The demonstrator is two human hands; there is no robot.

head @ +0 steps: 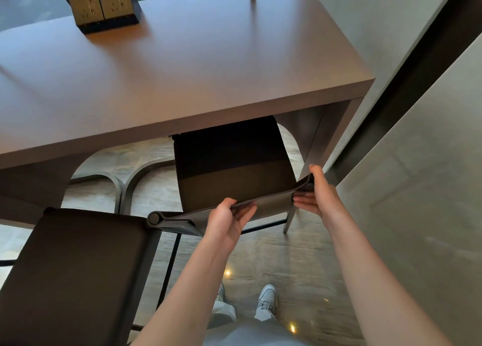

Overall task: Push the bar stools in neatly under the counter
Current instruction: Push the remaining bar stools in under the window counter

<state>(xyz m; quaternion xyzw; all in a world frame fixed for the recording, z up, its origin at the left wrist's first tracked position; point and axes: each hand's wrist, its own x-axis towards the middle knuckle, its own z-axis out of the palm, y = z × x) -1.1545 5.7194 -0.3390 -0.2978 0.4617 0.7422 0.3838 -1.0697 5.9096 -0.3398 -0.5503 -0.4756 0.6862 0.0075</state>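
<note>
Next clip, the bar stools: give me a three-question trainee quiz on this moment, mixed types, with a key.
1. True or false: both hands grip the backrest of the right stool.
2. Which stool stands out from the counter? A) left stool B) right stool
3. Fill in: the dark box on the counter is a ______ unit.

Key: 1 true: left hand, right hand. 2 A. 3 socket.
</note>
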